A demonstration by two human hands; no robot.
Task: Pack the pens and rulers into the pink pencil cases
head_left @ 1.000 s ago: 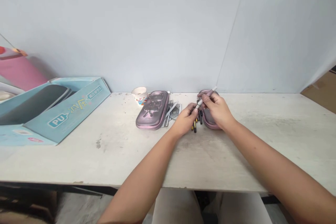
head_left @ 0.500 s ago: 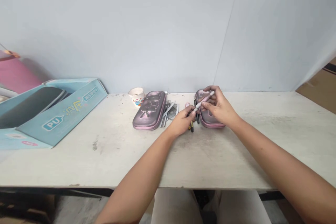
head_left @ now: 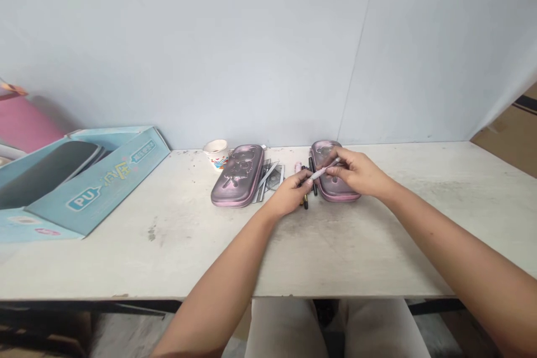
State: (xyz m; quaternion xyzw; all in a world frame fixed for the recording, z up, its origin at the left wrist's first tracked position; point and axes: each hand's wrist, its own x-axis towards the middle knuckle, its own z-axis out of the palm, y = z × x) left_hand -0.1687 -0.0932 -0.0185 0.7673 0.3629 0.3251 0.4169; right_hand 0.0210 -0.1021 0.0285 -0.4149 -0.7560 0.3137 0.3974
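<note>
My left hand [head_left: 291, 191] and my right hand [head_left: 358, 172] both pinch a thin pale pen [head_left: 323, 171] held level between them, left fingers on its near end, right fingers on its far end. Just behind the pen lies a pink pencil case [head_left: 332, 179], partly covered by my right hand. Several dark pens [head_left: 309, 187] lie on the table between my hands, beside the case's left edge. A second pink pencil case [head_left: 238, 174] with a raised cartoon relief lies to the left.
Rulers and flat clear pieces [head_left: 271, 175] lie between the two cases. A paper cup [head_left: 216, 152] stands near the wall. A light blue carton [head_left: 86, 179] occupies the table's left end. The white table [head_left: 176, 246] runs wide; its front edge is near me.
The pen has tipped from steeply raised to nearly level and come lower, over the right case. My right hand slid right off the case's middle. The view shifted slightly.
</note>
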